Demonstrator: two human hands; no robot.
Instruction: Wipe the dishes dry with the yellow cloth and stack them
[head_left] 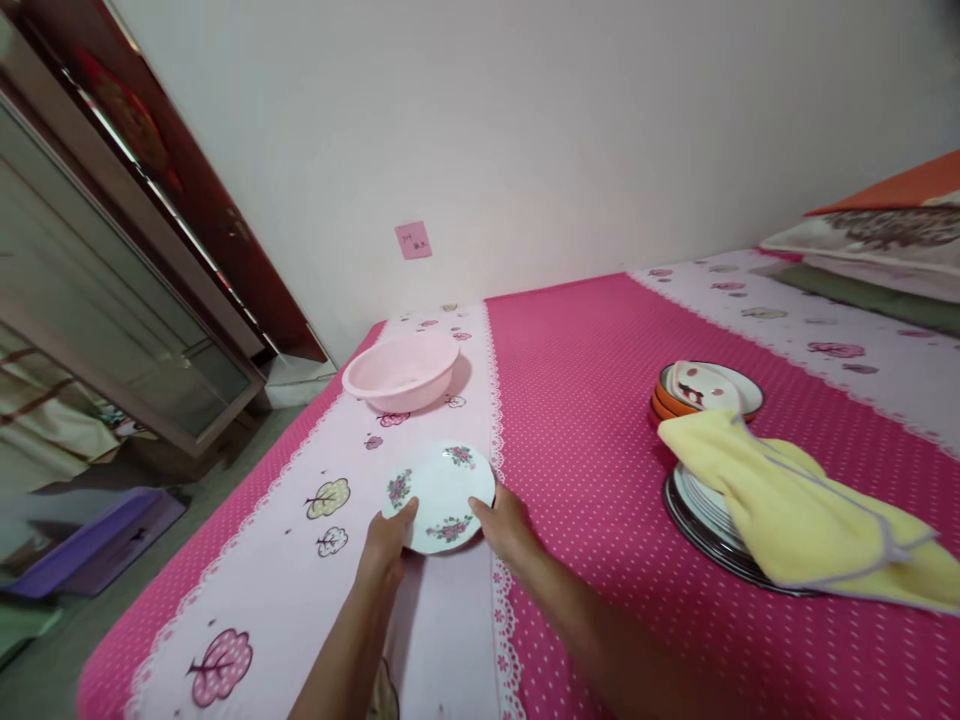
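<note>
A white plate [441, 492] with flower sprays is held low over the pale strip of the bedspread; I cannot tell whether its underside touches the cloth. My left hand [391, 533] grips the near left rim, thumb on top and fingers hidden beneath. On the right rim my right hand [501, 518] is closed the same way. Beyond the plate stands a pink basin [403, 375]. Off to the right, a yellow cloth [825, 505] is draped over a stack of plates [701, 515], and orange-sided bowls [664, 397] sit just behind it.
The pink and white bedspread [570, 400] reaches to the wall, where a pink paper note [413, 240] is stuck. Pillows [877, 240] lie at the far right. Past the left edge, a purple tub [97, 540] is on the floor near a glass-panelled door [112, 260].
</note>
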